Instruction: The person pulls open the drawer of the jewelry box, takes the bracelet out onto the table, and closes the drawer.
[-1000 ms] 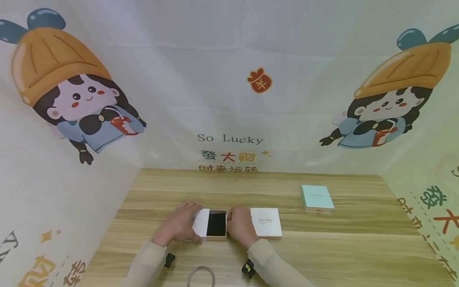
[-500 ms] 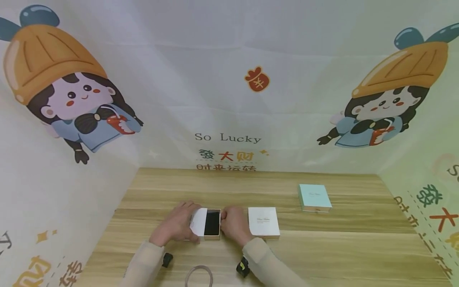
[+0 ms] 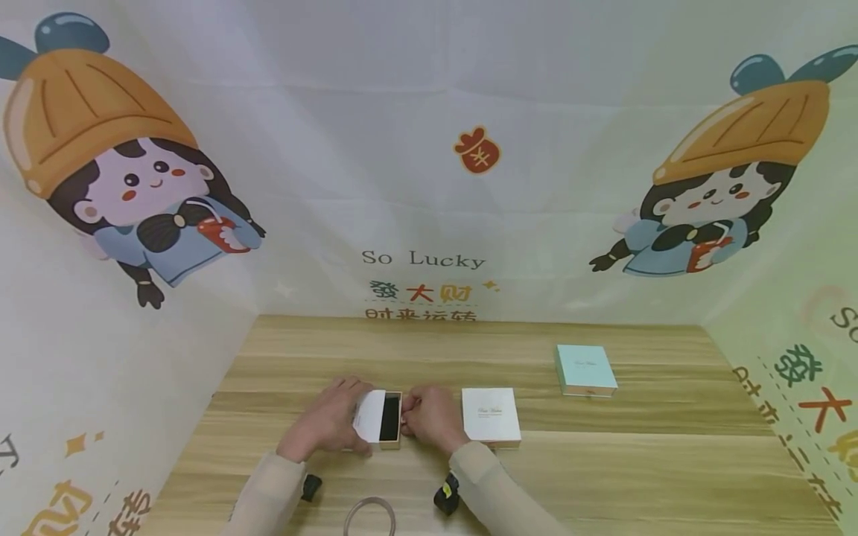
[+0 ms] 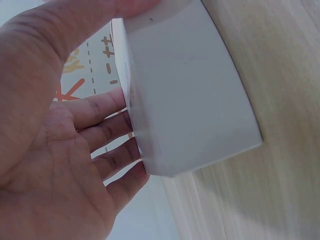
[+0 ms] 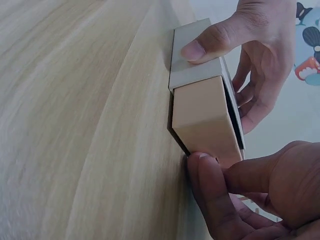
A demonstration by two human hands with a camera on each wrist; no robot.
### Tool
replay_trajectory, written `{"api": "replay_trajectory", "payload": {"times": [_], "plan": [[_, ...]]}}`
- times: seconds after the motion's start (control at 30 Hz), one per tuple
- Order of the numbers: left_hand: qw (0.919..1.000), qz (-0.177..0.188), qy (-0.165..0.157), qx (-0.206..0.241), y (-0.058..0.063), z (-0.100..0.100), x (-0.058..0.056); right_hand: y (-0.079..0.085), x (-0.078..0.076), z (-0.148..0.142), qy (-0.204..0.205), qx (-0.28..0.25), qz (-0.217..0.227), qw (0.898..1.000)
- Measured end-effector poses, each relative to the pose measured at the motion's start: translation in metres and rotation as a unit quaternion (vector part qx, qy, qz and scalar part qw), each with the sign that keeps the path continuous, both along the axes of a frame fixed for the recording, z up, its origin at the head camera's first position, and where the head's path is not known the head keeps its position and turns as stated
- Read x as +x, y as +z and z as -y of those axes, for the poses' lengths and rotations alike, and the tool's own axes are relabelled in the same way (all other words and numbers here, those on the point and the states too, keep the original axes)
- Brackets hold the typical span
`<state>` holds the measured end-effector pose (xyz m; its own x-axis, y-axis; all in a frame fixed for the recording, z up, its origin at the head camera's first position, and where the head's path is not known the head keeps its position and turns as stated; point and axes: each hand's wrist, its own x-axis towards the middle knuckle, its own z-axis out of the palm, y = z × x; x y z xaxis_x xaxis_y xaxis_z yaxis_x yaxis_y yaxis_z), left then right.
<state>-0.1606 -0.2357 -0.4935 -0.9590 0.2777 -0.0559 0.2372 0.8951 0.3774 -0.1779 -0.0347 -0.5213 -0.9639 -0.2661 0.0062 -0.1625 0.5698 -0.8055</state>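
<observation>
A small white drawer box stands on the table; its white sleeve (image 3: 369,415) lies under my left hand (image 3: 327,418). In the left wrist view, the left thumb and fingers (image 4: 105,132) grip opposite sides of the sleeve (image 4: 187,100). The tan drawer (image 5: 200,105) sticks partly out of the sleeve's right end, showing a strip of black lining (image 3: 390,417). My right hand (image 3: 432,418) has its fingers curled at the drawer's end face. In the right wrist view, thumb and finger (image 5: 207,172) come together at that face; whether a tab lies between them is hidden.
A second white box (image 3: 491,418), shut, sits just right of my right hand. Farther back on the right is a light teal box (image 3: 586,366). A pale ring (image 3: 370,506) lies at the front edge of view. Printed cloth walls (image 3: 415,208) surround the wooden table (image 3: 603,476).
The drawer has slid left into the sleeve, so less of the black lining shows. My right hand has moved left with it, while the left hand keeps its grip on the sleeve.
</observation>
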Motion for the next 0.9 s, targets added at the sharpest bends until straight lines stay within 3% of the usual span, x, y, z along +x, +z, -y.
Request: {"api": "replay_trajectory", "payload": {"times": [0.37,0.6,0.9], "plan": [[1.0,0.004,0.003,0.003,0.0,0.001,-0.001,-0.007,0.001,0.015,0.004,-0.086,0.023,0.996],[1.0,0.008,-0.001,0.006,-0.001,0.0,0.0,-0.011,0.003,0.025,-0.004,-0.097,0.025,0.995],[1.0,0.002,-0.007,0.003,-0.001,0.0,-0.001,-0.005,0.004,0.027,0.003,-0.097,0.032,0.995]]}}
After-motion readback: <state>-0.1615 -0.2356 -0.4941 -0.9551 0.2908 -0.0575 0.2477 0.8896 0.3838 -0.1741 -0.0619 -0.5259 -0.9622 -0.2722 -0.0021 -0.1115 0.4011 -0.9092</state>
